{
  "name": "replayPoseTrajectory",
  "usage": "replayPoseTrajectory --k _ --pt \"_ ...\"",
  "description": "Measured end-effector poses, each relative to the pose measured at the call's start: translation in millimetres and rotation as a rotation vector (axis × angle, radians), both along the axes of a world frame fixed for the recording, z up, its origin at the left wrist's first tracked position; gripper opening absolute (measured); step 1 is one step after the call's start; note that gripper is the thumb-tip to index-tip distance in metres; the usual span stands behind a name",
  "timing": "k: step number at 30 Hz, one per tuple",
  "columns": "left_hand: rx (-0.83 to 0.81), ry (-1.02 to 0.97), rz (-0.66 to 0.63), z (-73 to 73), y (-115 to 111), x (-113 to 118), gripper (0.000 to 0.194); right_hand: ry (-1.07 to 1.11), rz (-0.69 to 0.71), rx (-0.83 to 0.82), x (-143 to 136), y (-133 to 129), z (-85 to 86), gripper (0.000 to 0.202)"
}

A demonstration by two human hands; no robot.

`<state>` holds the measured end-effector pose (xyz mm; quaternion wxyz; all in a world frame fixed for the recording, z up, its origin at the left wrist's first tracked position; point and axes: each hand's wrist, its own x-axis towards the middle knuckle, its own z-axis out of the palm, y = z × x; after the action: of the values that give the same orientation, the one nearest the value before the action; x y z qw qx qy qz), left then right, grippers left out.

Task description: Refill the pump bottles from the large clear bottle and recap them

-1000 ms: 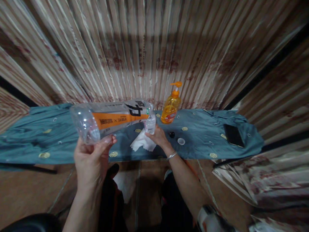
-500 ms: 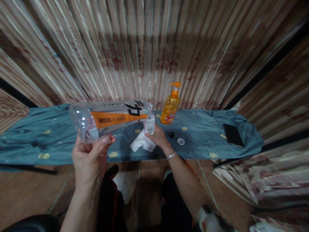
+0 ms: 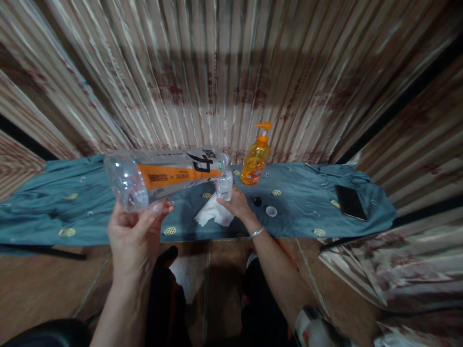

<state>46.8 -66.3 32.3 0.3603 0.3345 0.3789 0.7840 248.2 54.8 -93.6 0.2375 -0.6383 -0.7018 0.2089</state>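
My left hand [image 3: 139,231] is closed around the base end of a large clear plastic bottle [image 3: 170,174] with an orange, black and grey label. The bottle lies tilted almost level, its neck pointing right. At its mouth is a small clear bottle [image 3: 224,187], gripped by my right hand [image 3: 237,203]. The two mouths meet or nearly meet; I cannot tell whether they touch. Beneath the small bottle a white cloth [image 3: 214,213] lies on the table. Any liquid passing between the bottles is too unclear to make out.
A yellow pump bottle [image 3: 254,161] with an orange top stands behind my right hand. A black cap [image 3: 257,201] and a white cap [image 3: 271,211] lie to its right. Farther right is a black phone-like slab [image 3: 350,202]. Teal cloth [image 3: 300,193] covers the narrow table; a pleated curtain hangs behind.
Almost nothing differs. The large bottle has turned or shifted very slightly in my left hand's grip, while my right hand holds the small bottle in the same place.
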Motion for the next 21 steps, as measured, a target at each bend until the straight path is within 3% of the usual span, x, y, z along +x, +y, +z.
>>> replayPoseTrajectory --k 21 --pt "-0.036 -0.046 0.017 7.8 4.3 2.5 0.061 -0.01 -0.039 -0.007 -3.2 -3.5 6.2 0.051"
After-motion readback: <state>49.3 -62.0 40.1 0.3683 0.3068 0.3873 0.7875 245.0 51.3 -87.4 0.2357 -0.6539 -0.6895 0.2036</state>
